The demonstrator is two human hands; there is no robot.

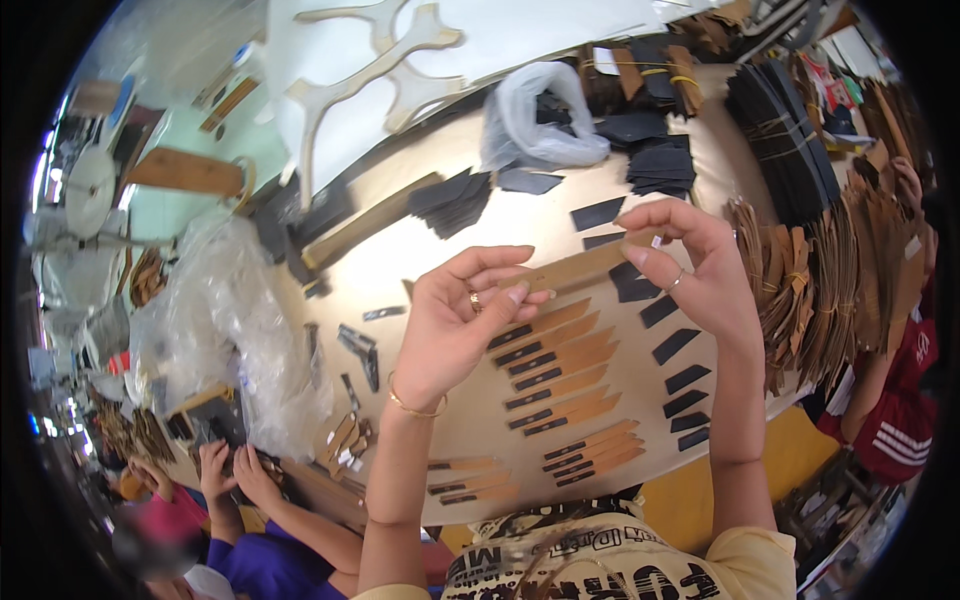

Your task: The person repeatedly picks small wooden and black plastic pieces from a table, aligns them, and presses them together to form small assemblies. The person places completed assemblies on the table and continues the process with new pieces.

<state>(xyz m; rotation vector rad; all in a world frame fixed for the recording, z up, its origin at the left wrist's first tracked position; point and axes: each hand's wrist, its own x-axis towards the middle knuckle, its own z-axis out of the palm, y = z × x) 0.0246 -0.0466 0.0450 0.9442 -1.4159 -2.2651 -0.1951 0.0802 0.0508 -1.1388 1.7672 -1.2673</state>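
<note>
1. Near the centre of the frame, pinching the left end of a brown strip point(580, 271) with the left hand point(447, 318).
2. Right of centre, gripping its other end narrowly with the right hand point(702, 262).
3. Below, with dark-ended tan pieces point(570, 352) laid in rows on a pale table point(372, 262), beside a column of black pieces point(687, 378).

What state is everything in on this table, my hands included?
Left hand: pinching the strip's left end
Right hand: pinching its right end
Strip: held up between both hands
Bag: open, dark pieces inside
Black stack: banded together
Brown bundle: tied
Brown pieces: laid flat in rows, black-ended
Black pieces: loose, in a column
Clear plastic: crumpled
</note>
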